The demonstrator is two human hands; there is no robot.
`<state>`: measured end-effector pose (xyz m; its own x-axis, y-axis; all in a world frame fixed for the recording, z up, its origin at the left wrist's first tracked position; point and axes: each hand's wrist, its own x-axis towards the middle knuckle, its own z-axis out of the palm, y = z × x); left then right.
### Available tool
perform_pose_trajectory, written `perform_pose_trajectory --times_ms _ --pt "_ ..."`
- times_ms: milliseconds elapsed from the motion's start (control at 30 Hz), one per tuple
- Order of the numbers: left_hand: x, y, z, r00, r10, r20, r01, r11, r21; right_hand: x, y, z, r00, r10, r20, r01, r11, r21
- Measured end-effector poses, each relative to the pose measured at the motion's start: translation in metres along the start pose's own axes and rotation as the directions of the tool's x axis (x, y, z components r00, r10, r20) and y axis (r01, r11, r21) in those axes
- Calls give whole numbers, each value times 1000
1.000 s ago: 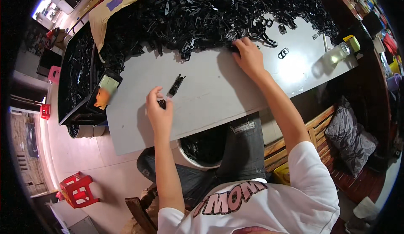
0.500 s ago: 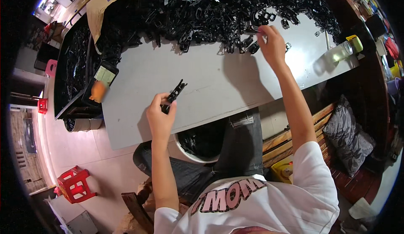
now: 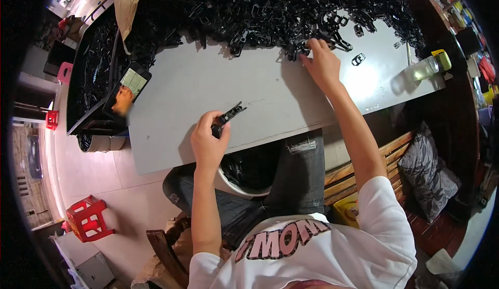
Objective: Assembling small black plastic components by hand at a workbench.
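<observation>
My left hand (image 3: 209, 139) is closed around a slim black plastic clip (image 3: 233, 112), whose far end sticks out past the fingertips over the grey table (image 3: 187, 94). A second dark bit shows between thumb and fingers there. At the near edge of a large heap of black plastic clips (image 3: 249, 16), my right hand (image 3: 323, 66) has thumb and fingers bent together. Black parts lie right at its fingertips, and what it pinches cannot be told from the heap. One loose black clip (image 3: 358, 59) lies to the right of that hand.
A phone (image 3: 134, 82) leans at the table's left, by a dark bin of black parts (image 3: 93, 76). A jar with a yellow-green lid (image 3: 427, 68) stands at the right. Below the table edge, a white bucket (image 3: 223, 182) holds dark parts. A red stool (image 3: 89, 219) stands at left.
My right hand has moved left and slightly nearer along the heap's edge. My left hand has shifted a little right, its clip now tilted more to the right.
</observation>
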<state>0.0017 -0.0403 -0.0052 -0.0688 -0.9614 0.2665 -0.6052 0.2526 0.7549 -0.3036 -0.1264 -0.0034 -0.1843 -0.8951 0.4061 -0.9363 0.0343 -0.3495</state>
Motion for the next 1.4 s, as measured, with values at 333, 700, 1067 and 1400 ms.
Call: perform_pose_trajectory --times_ms 333,700,1067,1400 --pt "-2 -7 0 997 -45 -57 42 997 -57 7 27 -14 968 234 95 -252 909 331" --pt "-3 -9 -1 999 -16 -43 12 996 -85 -67 -30 -6 971 125 204 -202 885 419" --pt "-3 -9 -2 999 -19 -45 16 997 -80 -79 -22 -35 931 -240 275 166 949 266" --pt "-6 -6 -2 999 11 -46 -13 999 -49 -14 7 -20 980 157 -122 -167 983 -79"
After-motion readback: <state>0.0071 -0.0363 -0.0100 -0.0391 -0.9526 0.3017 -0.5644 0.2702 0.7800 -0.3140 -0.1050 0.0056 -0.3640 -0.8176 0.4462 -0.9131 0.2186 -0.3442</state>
